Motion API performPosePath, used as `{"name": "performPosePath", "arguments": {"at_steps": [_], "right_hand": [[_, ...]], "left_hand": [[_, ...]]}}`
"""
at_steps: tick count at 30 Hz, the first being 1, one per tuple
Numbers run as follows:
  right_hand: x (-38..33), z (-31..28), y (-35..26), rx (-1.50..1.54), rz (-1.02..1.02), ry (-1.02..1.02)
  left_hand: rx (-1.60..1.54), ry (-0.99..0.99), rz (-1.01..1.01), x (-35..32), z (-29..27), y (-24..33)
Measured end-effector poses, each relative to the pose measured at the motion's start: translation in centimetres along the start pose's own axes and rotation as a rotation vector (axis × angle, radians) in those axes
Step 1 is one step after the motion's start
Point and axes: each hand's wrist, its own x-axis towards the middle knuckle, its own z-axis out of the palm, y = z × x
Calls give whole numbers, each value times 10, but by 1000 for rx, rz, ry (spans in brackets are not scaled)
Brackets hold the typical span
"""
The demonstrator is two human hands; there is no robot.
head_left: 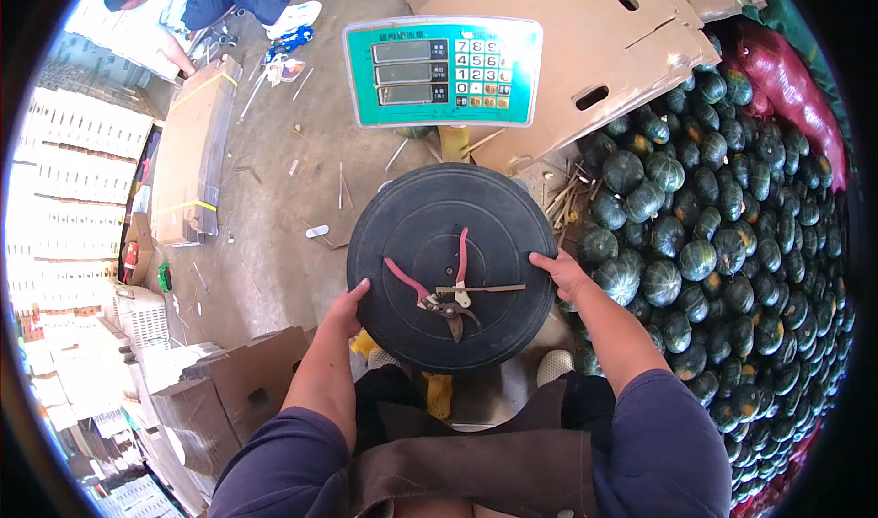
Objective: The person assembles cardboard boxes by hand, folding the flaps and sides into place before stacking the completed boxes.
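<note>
Round black lid (402,216): at waist front; left hand (344,311) and right hand (569,277) at opposite rims, apparently for balance; thumbs on edge, other fingers hidden, pinch untellable.
Pink-handled pruning shears (446,309), spread, and stick (503,288): well inside rim, likely against sliding.
Scale display (443,113): beyond far rim.

Frame centre: round black ridged disc (398,216) is held at its rim by left hand (343,311) and right hand (565,276) | on it: pink-handled metal shears (426,299) are laid splayed, crossed by thin brown stick (498,288) | top centre: teal rectangular keypad panel (366,108) is seen | right: round dark-green pumpkins (698,260) are heaped
</note>
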Motion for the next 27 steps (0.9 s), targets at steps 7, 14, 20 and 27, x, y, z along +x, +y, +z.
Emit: {"name": "performPosePath", "arguments": {"at_steps": [7,14,20,27], "right_hand": [[-17,-9,20,31,150,-77],[-22,-28,41,128,249,-270],[31,-26,-35,120,-6,31],[127,-16,-66,239,-179,291]], "left_hand": [[15,67,16,-16,-27,-54],[6,28,-89,-18,-54,-57],[667,361,353,-23,30,15],[1629,80,1175,-9,170,-29]]}}
